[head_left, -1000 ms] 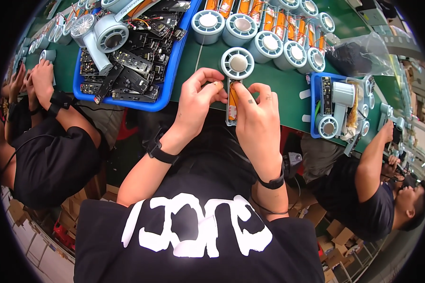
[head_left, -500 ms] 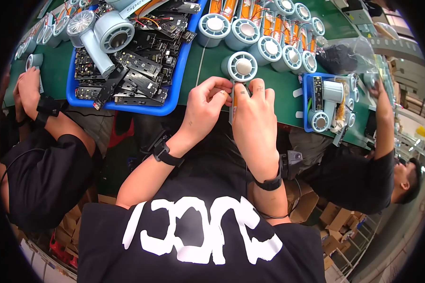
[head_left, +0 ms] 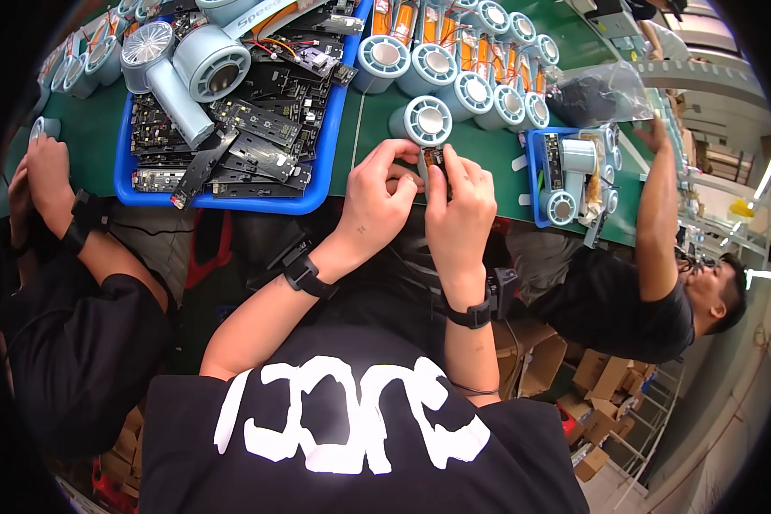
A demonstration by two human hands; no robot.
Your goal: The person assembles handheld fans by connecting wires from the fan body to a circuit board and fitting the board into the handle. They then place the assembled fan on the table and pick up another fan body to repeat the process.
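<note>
A light-blue handheld fan (head_left: 421,121) lies at the table's front edge, its round head away from me and its opened handle toward me. My left hand (head_left: 379,195) closes round the left side of the handle, fingers bent. From the right, my right hand (head_left: 463,201) has its thumb and fingers pressed on the handle. A small dark circuit board (head_left: 434,157) shows between my fingertips, at the handle's top. Most of the handle is hidden by my fingers.
Left of my hands stands a blue tray (head_left: 315,199) heaped with black circuit boards and a few fan bodies. Rows of fans with orange batteries (head_left: 445,34) lie beyond. A smaller blue bin (head_left: 537,184) holds parts at right. Co-workers sit on both sides.
My right hand has turned and drawn its fingers back, so the circuit board in the handle now shows. The view has shifted slightly. The co-worker at right has moved an arm.
</note>
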